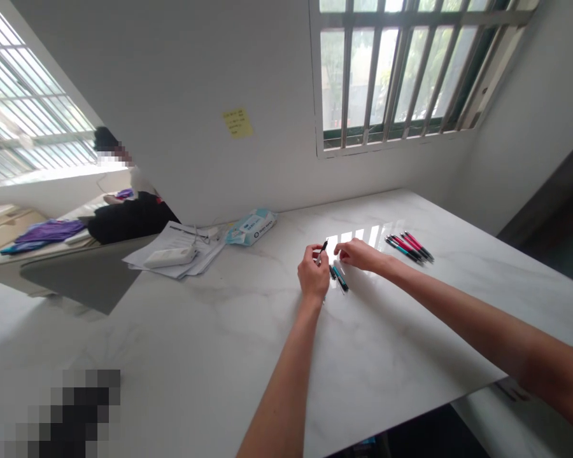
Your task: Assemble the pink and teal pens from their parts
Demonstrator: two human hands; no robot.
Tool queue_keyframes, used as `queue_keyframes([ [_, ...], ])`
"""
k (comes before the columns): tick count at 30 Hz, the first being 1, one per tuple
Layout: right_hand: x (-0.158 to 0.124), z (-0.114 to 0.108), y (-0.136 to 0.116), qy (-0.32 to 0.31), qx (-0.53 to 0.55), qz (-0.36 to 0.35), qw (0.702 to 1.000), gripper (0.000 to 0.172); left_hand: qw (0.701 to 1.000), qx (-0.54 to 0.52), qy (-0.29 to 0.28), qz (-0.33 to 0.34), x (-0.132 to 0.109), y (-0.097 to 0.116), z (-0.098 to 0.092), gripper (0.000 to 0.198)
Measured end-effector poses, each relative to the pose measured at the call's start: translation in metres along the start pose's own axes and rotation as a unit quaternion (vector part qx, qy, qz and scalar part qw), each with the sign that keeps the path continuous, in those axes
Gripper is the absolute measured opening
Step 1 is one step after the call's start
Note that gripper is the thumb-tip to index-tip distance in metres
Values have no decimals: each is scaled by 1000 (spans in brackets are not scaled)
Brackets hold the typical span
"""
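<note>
My left hand (314, 275) is closed around a pen (323, 249), whose dark end points up past the fingertips. Just to its right, my right hand (358, 254) hovers low over the white table with bent fingers slightly apart; I see nothing in them. Between and below the hands lie a few pens, one of them teal and black (340, 278), partly hidden by the left hand. Farther right, several red, teal and black pens (410, 247) lie side by side in a loose group.
The white marble-look table (210, 356) ends at a wall bearing a yellow note (237, 123). A blue wipes pack (252, 227) sits by papers (191, 267) with a white device (172, 256) on top. Beyond, at left, another person (143, 181) is near a cloth-laden desk. A barred window is above.
</note>
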State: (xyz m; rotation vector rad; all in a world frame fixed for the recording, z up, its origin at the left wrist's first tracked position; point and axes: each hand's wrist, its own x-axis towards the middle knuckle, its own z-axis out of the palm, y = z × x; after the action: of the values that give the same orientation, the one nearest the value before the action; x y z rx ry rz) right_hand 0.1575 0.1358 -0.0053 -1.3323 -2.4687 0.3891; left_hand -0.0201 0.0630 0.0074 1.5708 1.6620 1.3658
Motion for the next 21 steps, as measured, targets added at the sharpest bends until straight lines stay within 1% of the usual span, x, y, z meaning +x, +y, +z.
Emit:
queue_keyframes([
  [3, -7, 7, 8, 42, 70, 5, 997, 30, 1000, -6, 0, -13, -1, 3, 1, 15],
  [6, -16, 20, 16, 94, 153, 25, 983, 24, 1000, -12, -18, -1, -2, 2, 2, 14],
  [8, -21, 28, 20, 116, 198, 34, 973, 25, 1000, -9, -28, 9, -2, 0, 3, 16],
  [10, -25, 31, 22, 130, 228, 37, 964, 29, 999, -4, -32, 15, -2, -2, 3, 17],
  [12, -30, 29, 21, 151, 239, 29, 959, 33, 999, -1, -33, 18, -1, -5, 4, 20],
  [13, -32, 26, 20, 165, 236, 18, 957, 32, 999, 1, -32, 20, -1, -6, 4, 22],
  [15, -37, 18, 15, 195, 226, -6, 954, 23, 999, 8, -31, 27, 0, -7, 4, 25],
  [17, -42, 9, 8, 210, 243, -7, 947, 12, 999, 19, -38, 34, -2, -6, 5, 26],
  [18, -44, 5, 5, 208, 264, 4, 942, 16, 998, 26, -44, 37, -3, -5, 6, 25],
  [21, -46, -3, -3, 168, 340, 31, 925, 50, 993, 61, -80, 60, -9, 2, 9, 20],
])
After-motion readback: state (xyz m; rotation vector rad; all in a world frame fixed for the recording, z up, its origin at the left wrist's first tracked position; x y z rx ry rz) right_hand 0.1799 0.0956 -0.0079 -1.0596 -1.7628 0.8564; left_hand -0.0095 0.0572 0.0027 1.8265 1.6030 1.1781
